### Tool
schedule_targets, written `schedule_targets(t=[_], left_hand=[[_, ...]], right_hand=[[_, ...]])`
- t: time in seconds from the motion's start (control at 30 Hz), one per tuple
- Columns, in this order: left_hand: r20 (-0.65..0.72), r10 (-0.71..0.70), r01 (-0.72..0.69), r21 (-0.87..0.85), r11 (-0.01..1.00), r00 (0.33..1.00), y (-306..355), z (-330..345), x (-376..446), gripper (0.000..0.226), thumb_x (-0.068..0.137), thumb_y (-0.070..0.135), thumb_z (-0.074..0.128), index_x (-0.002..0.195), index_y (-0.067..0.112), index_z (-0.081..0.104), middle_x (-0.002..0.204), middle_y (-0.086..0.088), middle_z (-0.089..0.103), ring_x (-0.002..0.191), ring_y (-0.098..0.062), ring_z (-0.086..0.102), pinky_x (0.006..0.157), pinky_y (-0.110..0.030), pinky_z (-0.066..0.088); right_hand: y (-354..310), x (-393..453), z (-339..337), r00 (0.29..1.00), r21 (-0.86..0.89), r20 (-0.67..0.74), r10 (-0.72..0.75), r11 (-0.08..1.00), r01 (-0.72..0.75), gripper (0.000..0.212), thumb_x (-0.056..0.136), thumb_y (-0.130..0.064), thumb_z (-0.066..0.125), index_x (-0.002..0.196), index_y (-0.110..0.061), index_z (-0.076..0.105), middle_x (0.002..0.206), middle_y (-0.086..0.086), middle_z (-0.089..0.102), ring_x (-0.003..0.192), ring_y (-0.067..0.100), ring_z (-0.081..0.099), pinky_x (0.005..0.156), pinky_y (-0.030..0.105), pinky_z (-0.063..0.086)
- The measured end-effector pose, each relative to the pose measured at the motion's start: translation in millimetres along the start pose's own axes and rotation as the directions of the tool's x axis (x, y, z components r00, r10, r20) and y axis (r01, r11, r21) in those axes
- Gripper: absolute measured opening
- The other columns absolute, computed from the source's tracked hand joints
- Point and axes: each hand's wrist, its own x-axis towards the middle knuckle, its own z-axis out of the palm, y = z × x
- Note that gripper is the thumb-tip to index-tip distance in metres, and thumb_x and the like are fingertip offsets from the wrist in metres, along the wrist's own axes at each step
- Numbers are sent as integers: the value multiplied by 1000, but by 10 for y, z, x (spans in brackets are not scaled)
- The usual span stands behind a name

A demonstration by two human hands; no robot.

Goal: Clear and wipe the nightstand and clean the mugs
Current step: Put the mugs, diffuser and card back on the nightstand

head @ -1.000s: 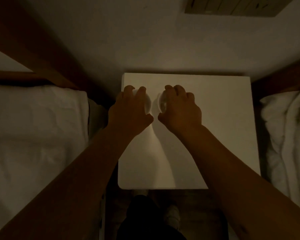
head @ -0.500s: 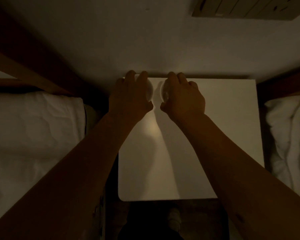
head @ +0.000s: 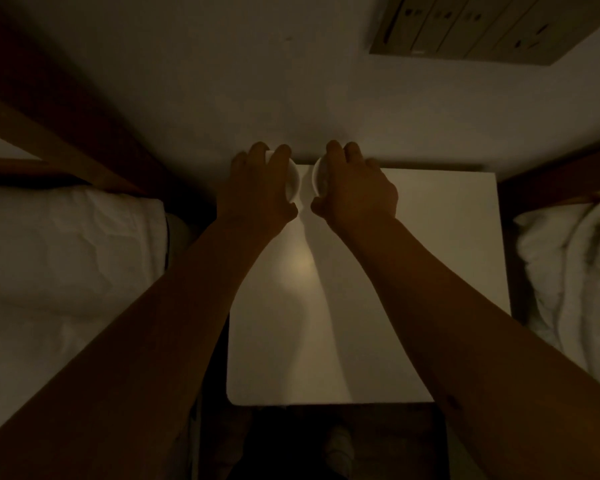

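- nightstand: white square top with rounded near corners, flat, dimly lit; far edge sits against the wall.
- left mug: white, round, only a curved sliver of rim and side visible; upright as far as can be told, at the nightstand's far left corner by the wall.
- right mug: white, round, mostly hidden, same partial curve showing; at the nightstand's far edge, just beside the left mug with a narrow gap between them.
- Handles and mug interiors: cannot tell, too dark and covered.
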Motion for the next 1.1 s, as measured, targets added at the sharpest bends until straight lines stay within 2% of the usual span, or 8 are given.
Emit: schedule_targets(t=[0.17, 0.23, 0.3, 0.37, 0.53, 0.7, 0.9, 1.1], left_hand=[[33, -14, 12, 52, 999, 999, 0, -35, -82, 101, 70, 47, 80, 149, 26, 19, 157, -14, 16, 143, -41, 15, 105, -58, 37], [-11, -28, 29, 89, 996, 1000, -8, -71, -166, 107, 69, 57, 76, 151, 26, 13, 159, -14, 11, 144, -40, 10, 105, -63, 32], [-88, -46, 54, 92, 994, 995, -34, -113, -324, 104, 70, 63, 69, 151, 25, 15, 159, -14, 14, 145, -39, 13, 104, -65, 29], [-118, -66, 75, 78, 994, 991, -75, -139, -502, 97, 74, 68, 60, 150, 26, 16, 159, -15, 15, 144, -39, 14, 105, -66, 26], [-156, -174, 177, 8, 984, 972, -273, -234, -1051, 88, 76, 74, 39, 148, 28, 21, 157, -13, 19, 143, -37, 16, 106, -65, 24], [-141, -327, 320, -67, 945, 935, -554, -393, -1729, 93, 74, 76, 37, 151, 29, 14, 161, -11, 10, 146, -33, 9, 111, -60, 19], [-156, -547, 533, -126, 837, 822, -1004, -455, -3085, 91, 81, 71, 48, 152, 28, 12, 161, -10, 10, 147, -31, 8, 113, -55, 20], [-147, -750, 727, -187, 661, 644, -1404, -448, -4359, 90, 80, 72, 47, 152, 27, 15, 160, -9, 15, 146, -31, 14, 109, -52, 28]], right_hand=[[-1, -70, -10, 999, -44, 36, -18, 999, 20, 90, 72, -44, 78, 142, -24, 25, 143, 9, 37, 125, 36, 43, 70, 42, 46], [26, -102, -21, 997, -41, 79, -13, 999, 16, 98, 73, -48, 76, 147, -26, 16, 156, 9, 20, 140, 40, 24, 86, 52, 47], [39, -186, -52, 994, -36, 107, -23, 999, 27, 107, 74, -57, 72, 151, -29, 3, 161, 6, -1, 145, 39, 2, 102, 61, 33], [45, -290, -98, 995, -49, 94, -44, 998, 48, 108, 75, -59, 67, 151, -30, -4, 161, 5, -11, 146, 36, -7, 108, 62, 22], [-138, -683, -194, 984, -55, 5, -177, 983, 177, 94, 80, -53, 59, 152, -28, 4, 161, 8, -6, 147, 33, -5, 111, 59, 16], [-591, -1227, -164, 927, -66, -5, -374, 926, 373, 85, 84, -50, 56, 152, -24, 11, 161, 12, 2, 147, 30, 0, 112, 57, 13], [-1441, -2130, 23, 785, 23, 156, -600, 797, 604, 78, 86, -38, 60, 150, -23, 18, 161, 11, 4, 147, 29, 1, 114, 54, 16], [-2325, -2998, 350, 558, 14, 294, -776, 588, 809, 74, 92, -36, 56, 151, -21, 14, 161, 11, 1, 147, 29, -1, 115, 50, 13]])
